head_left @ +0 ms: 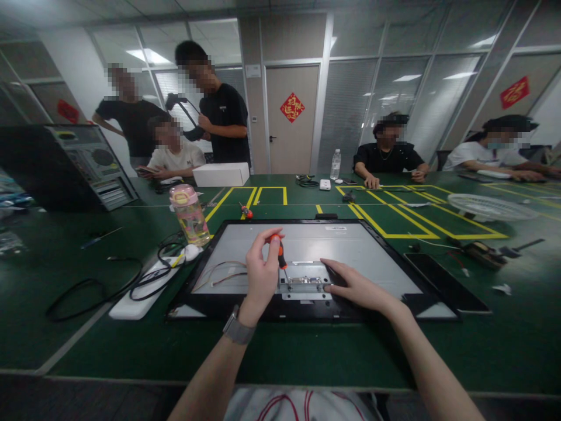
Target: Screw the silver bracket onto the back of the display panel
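A large flat display panel [350, 248] with a black frame and silver back lies on the green table. My left hand [263, 266], with a watch on its wrist, is closed around a red and black screwdriver [281, 254]. The screwdriver is tilted, its tip down at the left end of a metal bracket [305, 294] with ports along it. My right hand [354, 285] rests on the bracket's right side, fingers stretched out and apart. Thin wires [225, 275] run over the panel left of my left hand.
A white power strip [140, 290] with black cables and a pink-lidged bottle [189, 219] stand left. Another screwdriver [246, 211] lies behind the panel. A black phone-like slab [445, 282] lies right. Several people are around the table's far side; a computer case [65, 166] stands far left.
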